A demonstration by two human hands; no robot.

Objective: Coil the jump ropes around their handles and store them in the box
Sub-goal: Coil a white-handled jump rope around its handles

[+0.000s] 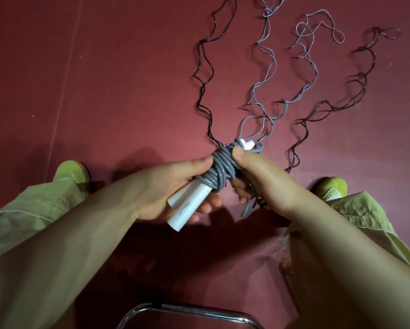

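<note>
Head view: white handles (189, 200) in left hand (175, 186) grip, right hand (258, 176) pinching grey rope coil (220, 172), no legible writing

A dark red floor (128, 79) fills the whole view, matte and evenly coloured, lit brightest just beyond the grip and falling to shadow below it. A faint pale seam (67, 67) runs up the floor well to the left of the grip, slightly slanted. Directly beneath the grip, at the bottom edge, curves a shiny chrome tube frame (187, 311), catching small highlights.
</note>
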